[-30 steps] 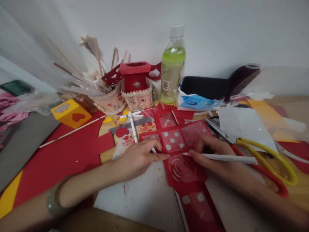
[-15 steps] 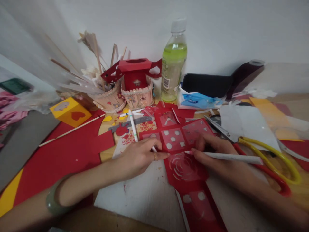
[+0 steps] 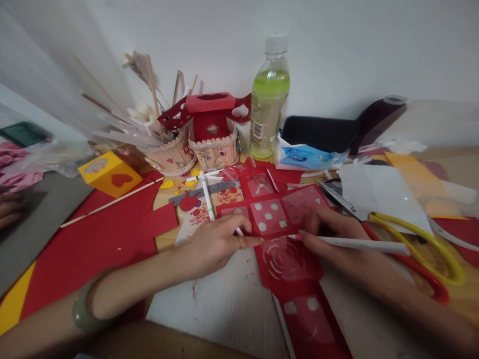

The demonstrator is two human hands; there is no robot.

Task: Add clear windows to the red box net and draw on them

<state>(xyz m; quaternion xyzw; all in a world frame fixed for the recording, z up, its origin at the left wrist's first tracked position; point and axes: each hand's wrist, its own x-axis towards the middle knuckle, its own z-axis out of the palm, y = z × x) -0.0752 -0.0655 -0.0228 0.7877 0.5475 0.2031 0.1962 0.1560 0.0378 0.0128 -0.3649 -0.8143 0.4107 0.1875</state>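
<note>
My right hand (image 3: 329, 234) is closed in a pinch on a white marker pen (image 3: 362, 243) with a pink end. The pen's tip touches a red paper cutout (image 3: 267, 238), near the edge above its spiral-cut panel. The cutout lies flat, with clear film behind its windows of dots, triangles and curved slits. My left hand (image 3: 213, 244) rests at the cutout's left side, its fingers curled around a small white stick-like piece (image 3: 238, 231). One of its fingertips touches the red paper. A white board (image 3: 209, 304) lies beneath.
Yellow-and-red-handled scissors (image 3: 422, 249) lie right. A drink bottle (image 3: 268, 104), a tissue pack (image 3: 307, 154) and decorated baskets (image 3: 213, 152) stand behind. Left are red card (image 3: 101, 249), a yellow box (image 3: 110, 174) and another person's hand (image 3: 9, 209). A white marker (image 3: 207, 194) lies near my left hand.
Another person's hand has come in at the left edge. The view has shifted slightly. My two hands and the pen stay nearly in place on the red paper.
</note>
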